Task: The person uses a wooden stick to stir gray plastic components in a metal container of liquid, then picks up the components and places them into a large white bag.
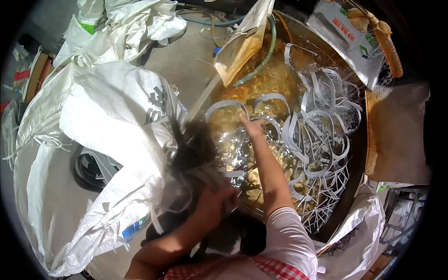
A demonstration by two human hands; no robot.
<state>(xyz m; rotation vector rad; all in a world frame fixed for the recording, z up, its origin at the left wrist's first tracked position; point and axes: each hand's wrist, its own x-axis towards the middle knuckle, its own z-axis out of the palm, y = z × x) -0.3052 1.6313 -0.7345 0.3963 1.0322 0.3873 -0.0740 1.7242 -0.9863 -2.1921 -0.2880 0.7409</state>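
Note:
My right hand (253,127) reaches over the water of a round tub, its thumb on one side of curved grey strips (227,103) and its fingers bent around them. The fingertips are partly hidden. Nearer and to the left, my left hand (215,205) is smeared by motion beside blurred grey and dark shapes. Whether its fingers grip any of them cannot be made out. Many more looped grey strips (292,137) lie in the water to the right of my right hand, with thin straight pieces (329,193) below them.
Left of the tub (357,154) stands a large open white woven sack (112,107) with grey and black coils (91,168) inside. A greenish hose (265,63) runs into the water beside a stained board (242,44). Cardboard (399,135) and a silvery box panel (343,39) line the right rim.

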